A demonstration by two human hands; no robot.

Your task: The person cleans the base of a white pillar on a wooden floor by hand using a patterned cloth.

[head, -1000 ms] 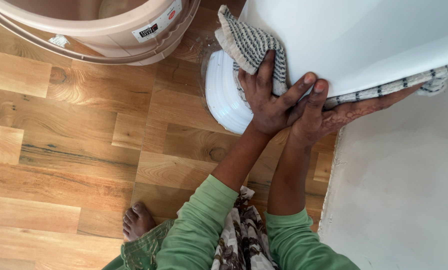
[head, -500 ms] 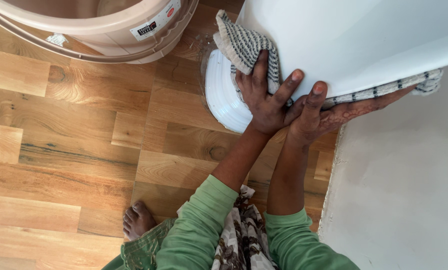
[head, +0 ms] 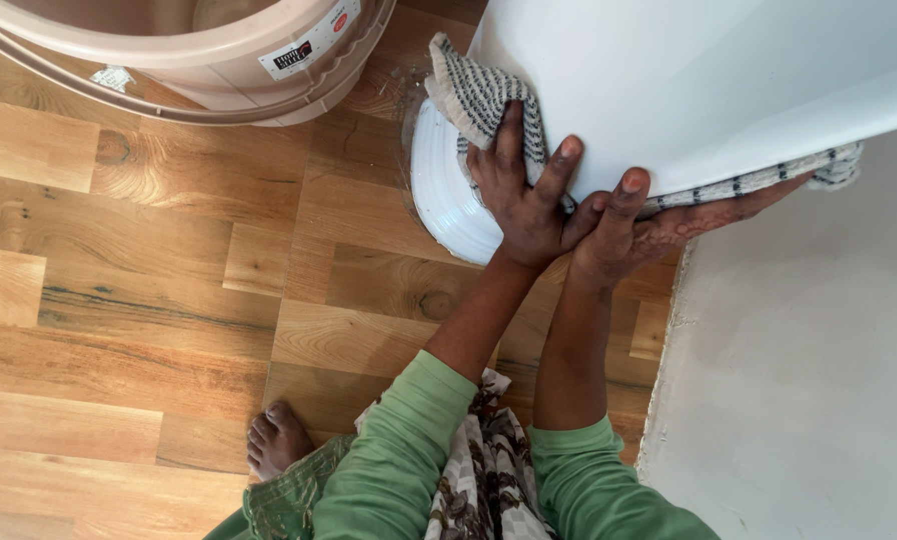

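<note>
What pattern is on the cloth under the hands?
The cloth is off-white with rows of dark, dashed stripes and a frayed edge; the head view shows it best, near the left hand.

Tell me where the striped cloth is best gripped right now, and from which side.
Probably the bunched end of the striped cloth, reached from the wooden floor side. It bulges free beside the white tub, while the rest lies pinched flat beneath the tub's edge.

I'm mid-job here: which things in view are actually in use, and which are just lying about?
In use:
left hand pressing the striped cloth
right hand under the cloth's other end
white tub that the cloth lies against

Lying about:
beige tub
wooden floor
grey wall
</note>
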